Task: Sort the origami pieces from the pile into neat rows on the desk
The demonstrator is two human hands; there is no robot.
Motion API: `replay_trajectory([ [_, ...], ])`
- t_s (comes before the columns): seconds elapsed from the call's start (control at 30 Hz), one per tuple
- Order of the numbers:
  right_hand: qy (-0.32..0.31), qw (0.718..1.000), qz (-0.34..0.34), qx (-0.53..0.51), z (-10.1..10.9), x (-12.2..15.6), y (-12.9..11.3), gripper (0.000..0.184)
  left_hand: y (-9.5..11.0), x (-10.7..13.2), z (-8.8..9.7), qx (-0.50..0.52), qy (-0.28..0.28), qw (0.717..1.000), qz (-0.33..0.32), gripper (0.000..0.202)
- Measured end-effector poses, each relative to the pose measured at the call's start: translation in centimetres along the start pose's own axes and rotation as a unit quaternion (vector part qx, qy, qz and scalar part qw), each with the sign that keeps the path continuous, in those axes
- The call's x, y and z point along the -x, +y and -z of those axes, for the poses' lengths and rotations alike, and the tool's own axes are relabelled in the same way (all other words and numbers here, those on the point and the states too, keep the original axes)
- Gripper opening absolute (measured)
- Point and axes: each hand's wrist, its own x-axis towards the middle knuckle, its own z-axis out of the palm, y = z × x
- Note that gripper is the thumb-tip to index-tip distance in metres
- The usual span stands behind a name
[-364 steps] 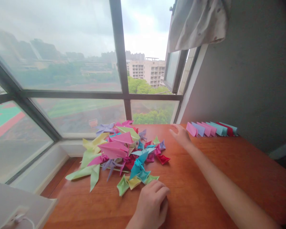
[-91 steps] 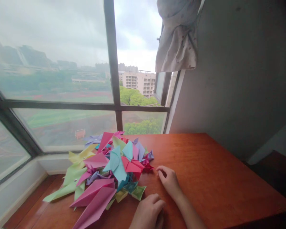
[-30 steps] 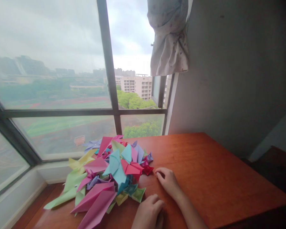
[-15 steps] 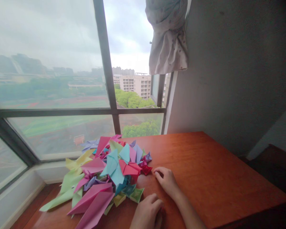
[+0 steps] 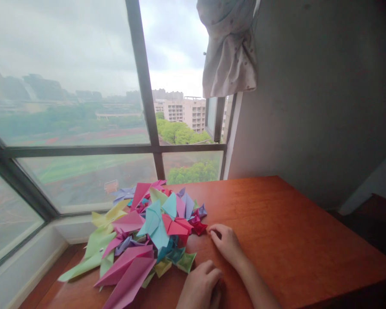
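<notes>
A heap of folded paper pieces lies on the wooden table. On top are a light blue paper airplane [image 5: 155, 225] and a red folded paper [image 5: 177, 226]; a large pink paper airplane [image 5: 130, 274] is at the front. My right hand [image 5: 225, 242] rests on the tabletop with curled fingers, their tips just beside a dark red folded paper [image 5: 198, 226]. Nothing shows in its grasp. Nearer to me, my left hand [image 5: 201, 284] lies loosely closed on the wood, close to a small green paper box [image 5: 186, 262]. Its fingertips are tucked under, and no object shows in them.
The reddish-brown table [image 5: 286, 240] stretches to the right, its edge running along the grey wall [image 5: 309, 107]. Behind the heap is a window with a dark frame [image 5: 125, 149]. A knotted spotted curtain [image 5: 230, 60] hangs above the table's back edge.
The whole view has shifted slightly, so everything sits a little further right. Both hands and the paper heap keep their places on the table.
</notes>
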Motion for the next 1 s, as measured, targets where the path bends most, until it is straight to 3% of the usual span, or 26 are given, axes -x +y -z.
replay_trajectory([
  [1.0,0.023,1.0,0.004,0.02,-0.69,-0.05,0.68,0.024,0.56,0.28,0.54,0.022,0.021,0.999,0.011,0.025],
])
